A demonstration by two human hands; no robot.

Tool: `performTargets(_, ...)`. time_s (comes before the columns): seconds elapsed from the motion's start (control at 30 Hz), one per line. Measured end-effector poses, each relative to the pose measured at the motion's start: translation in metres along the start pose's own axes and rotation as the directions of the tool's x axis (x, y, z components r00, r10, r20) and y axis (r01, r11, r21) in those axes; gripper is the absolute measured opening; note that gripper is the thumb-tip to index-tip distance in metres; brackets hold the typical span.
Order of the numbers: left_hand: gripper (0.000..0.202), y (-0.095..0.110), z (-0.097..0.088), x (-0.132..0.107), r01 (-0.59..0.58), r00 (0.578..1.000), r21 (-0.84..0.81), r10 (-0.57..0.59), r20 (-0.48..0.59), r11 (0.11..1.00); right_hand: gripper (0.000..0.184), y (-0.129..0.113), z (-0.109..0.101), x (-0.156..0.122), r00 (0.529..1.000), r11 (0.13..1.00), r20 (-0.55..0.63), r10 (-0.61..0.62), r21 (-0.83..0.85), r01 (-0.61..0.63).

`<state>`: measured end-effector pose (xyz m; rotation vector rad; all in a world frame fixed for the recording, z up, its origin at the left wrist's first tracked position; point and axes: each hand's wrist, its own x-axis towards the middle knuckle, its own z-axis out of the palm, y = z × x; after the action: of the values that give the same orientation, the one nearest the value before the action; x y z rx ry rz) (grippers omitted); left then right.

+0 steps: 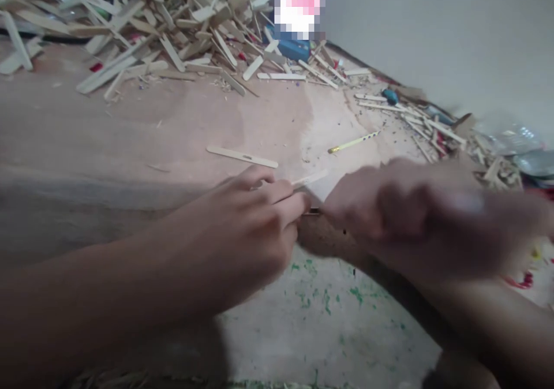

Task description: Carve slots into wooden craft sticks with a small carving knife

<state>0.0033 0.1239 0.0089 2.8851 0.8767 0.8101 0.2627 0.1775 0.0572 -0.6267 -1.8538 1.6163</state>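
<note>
My left hand (255, 227) is closed in a pinch on a thin pale wooden stick (310, 179) at the near edge of the plywood board (130, 129). My right hand (402, 210) sits just to the right of it, smeared by motion, its fingers curled toward the same stick. Something small and dark (315, 211) shows between the two hands; I cannot make out what it is. A single loose wooden stick (241, 156) lies on the board just beyond my left hand.
A big heap of wooden sticks (142, 19) fills the far left of the board. More sticks and scraps (433, 126) trail along the grey wall at right. A yellow pencil (352, 142) lies mid-board. A blue object (293, 48) sits at the back. Green-flecked floor (320, 314) lies below.
</note>
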Motion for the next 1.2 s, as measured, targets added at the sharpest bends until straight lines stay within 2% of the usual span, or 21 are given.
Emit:
performTargets(0.1, 0.032, -0.001, 0.000, 0.001, -0.019, 1.000, 0.013, 0.019, -0.006, 1.000, 0.083, 0.000, -0.004, 0.016, 1.000, 0.988, -0.012, 0.009, 0.151, -0.008)
performTargets(0.3, 0.027, 0.000, 0.002, 0.001, -0.037, 0.998, 0.044, 0.040, -0.055, 0.998, 0.066, -0.006, -0.017, 0.036, 0.999, 0.960, 0.032, 0.039, 0.277, -0.046)
performTargets(0.4, 0.026, 0.000, 0.003, 0.001, -0.045, 0.997, 0.069, 0.049, -0.063, 0.997, 0.069, -0.017, -0.018, 0.033, 0.998, 0.963, 0.049, 0.043, 0.263, -0.055)
performTargets(0.5, 0.025, -0.001, 0.002, 0.000, -0.054, 0.997, 0.052, 0.056, -0.047, 0.997, 0.071, -0.023, -0.017, 0.025, 0.999, 0.968, 0.016, 0.031, 0.247, -0.034)
performTargets(0.7, 0.027, 0.001, 0.004, 0.001, -0.058, 0.998, 0.070, 0.060, -0.030, 0.996, 0.070, -0.004, -0.020, 0.012, 0.998, 0.950, 0.058, -0.037, 0.312, 0.017)
performTargets(0.8, 0.031, 0.004, 0.005, 0.001, -0.016, 1.000, 0.028, 0.017, -0.026, 0.999, 0.068, -0.002, -0.029, 0.012, 0.995, 0.946, 0.095, -0.009, 0.323, -0.023)
performTargets(0.93, 0.042, 0.008, 0.005, -0.002, 0.046, 0.996, -0.012, -0.047, -0.082, 0.999, 0.071, -0.008, -0.037, 0.013, 0.982, 0.947, 0.173, 0.079, 0.294, -0.128)
performTargets(1.07, 0.041, 0.007, 0.003, -0.005, 0.004, 1.000, 0.020, -0.004, -0.025, 1.000, 0.085, -0.009, -0.031, 0.012, 0.991, 0.955, 0.096, 0.098, 0.272, -0.121)
performTargets(1.17, 0.040, 0.006, 0.000, -0.006, -0.026, 1.000, 0.079, 0.026, -0.004, 0.997, 0.086, -0.008, -0.026, 0.011, 0.996, 0.968, 0.054, 0.066, 0.241, -0.077)
performTargets(1.2, 0.040, 0.006, -0.001, -0.006, -0.029, 1.000, 0.088, 0.029, -0.002, 0.996, 0.086, -0.009, -0.025, 0.011, 0.995, 0.973, 0.053, 0.089, 0.208, -0.098)
